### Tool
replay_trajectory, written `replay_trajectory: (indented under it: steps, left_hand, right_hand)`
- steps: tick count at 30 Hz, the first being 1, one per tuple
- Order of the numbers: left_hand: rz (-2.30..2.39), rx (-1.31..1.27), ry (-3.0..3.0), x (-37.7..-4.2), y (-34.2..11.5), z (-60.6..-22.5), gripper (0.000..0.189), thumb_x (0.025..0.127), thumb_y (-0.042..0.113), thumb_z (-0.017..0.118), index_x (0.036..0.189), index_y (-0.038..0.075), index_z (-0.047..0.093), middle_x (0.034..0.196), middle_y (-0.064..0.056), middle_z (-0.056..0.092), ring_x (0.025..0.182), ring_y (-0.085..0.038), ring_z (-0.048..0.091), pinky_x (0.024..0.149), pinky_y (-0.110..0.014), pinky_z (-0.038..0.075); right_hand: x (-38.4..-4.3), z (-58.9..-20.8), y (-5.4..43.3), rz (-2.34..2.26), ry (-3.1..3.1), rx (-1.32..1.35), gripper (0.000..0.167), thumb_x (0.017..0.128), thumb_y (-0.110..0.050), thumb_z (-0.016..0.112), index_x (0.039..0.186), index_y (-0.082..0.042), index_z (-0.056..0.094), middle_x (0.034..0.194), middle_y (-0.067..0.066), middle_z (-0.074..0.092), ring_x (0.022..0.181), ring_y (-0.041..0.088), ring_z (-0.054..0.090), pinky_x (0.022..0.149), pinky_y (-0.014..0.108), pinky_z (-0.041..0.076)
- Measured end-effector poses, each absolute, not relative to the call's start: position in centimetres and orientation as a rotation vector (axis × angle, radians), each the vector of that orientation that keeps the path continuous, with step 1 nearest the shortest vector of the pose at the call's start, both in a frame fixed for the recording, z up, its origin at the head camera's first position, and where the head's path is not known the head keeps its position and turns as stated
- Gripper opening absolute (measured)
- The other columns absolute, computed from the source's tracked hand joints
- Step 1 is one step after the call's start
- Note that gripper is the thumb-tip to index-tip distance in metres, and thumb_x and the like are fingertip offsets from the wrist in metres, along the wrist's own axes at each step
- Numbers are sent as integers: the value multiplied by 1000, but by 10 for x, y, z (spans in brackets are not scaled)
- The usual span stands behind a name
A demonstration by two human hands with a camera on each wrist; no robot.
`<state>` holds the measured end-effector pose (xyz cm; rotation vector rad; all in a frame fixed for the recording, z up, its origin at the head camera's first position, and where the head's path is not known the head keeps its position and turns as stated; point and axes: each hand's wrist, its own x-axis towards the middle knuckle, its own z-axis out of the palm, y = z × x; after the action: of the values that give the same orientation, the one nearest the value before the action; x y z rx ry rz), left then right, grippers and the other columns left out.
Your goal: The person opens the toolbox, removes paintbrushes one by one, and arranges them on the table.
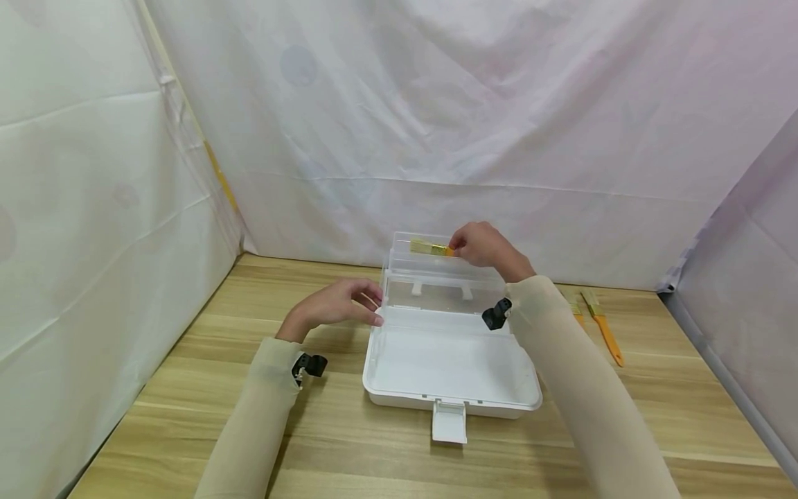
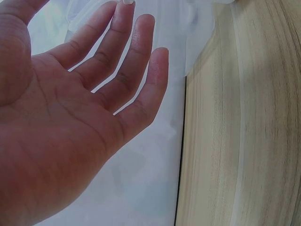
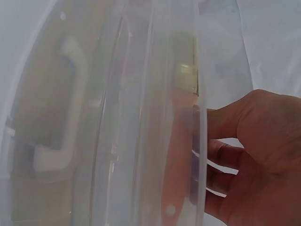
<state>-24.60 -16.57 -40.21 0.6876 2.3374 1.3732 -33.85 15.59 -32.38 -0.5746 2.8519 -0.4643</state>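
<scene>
A white plastic box (image 1: 449, 360) lies on the table with its clear section (image 1: 416, 267) raised at the back. My right hand (image 1: 483, 244) pinches the orange handle of a paintbrush (image 1: 429, 247) at the top tray of that section. Through the cloudy plastic in the right wrist view, the brush's orange handle (image 3: 176, 155) shows beside my fingers. My left hand (image 1: 337, 303) is at the box's left rear corner, fingers relaxed and slightly bent, fingertips right at the edge. In the left wrist view its palm (image 2: 61, 122) holds nothing.
Two more orange-handled brushes lie on the wooden table at the right: one in full view (image 1: 603, 331), another (image 1: 574, 305) partly behind my right sleeve. The box's front latch (image 1: 449, 423) hangs down toward me. White cloth (image 1: 349, 138) hangs behind and at both sides.
</scene>
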Motion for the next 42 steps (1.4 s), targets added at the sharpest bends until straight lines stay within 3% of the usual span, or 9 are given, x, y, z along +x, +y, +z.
replay_trajectory:
  steps: [19, 33, 42]
  left_hand:
    - [1373, 681, 2343, -250, -166, -406, 42, 92, 23, 91, 126, 7, 71, 125, -9, 72, 119, -27, 72, 104, -46, 57]
    - [1362, 662, 2345, -250, -170, -407, 42, 93, 23, 90, 127, 8, 71, 127, -8, 71, 119, -26, 71, 106, -46, 56]
    - [1365, 658, 2343, -249, -172, -406, 41, 93, 23, 90, 126, 9, 71, 127, -8, 71, 120, -26, 71, 106, -47, 56]
  right_hand:
    - [-319, -324, 169, -477, 3059, -632, 24, 110, -7, 63, 128, 3, 76, 125, 20, 75, 104, 36, 67, 91, 51, 58]
    - [-300, -326, 184, -451, 3103, -694, 24, 109, -6, 63, 127, 4, 75, 122, 21, 76, 108, 41, 70, 97, 58, 57]
    - [-285, -327, 201, -558, 3096, -625, 24, 109, -5, 65, 129, 5, 74, 122, 23, 75, 105, 39, 70, 93, 57, 58]
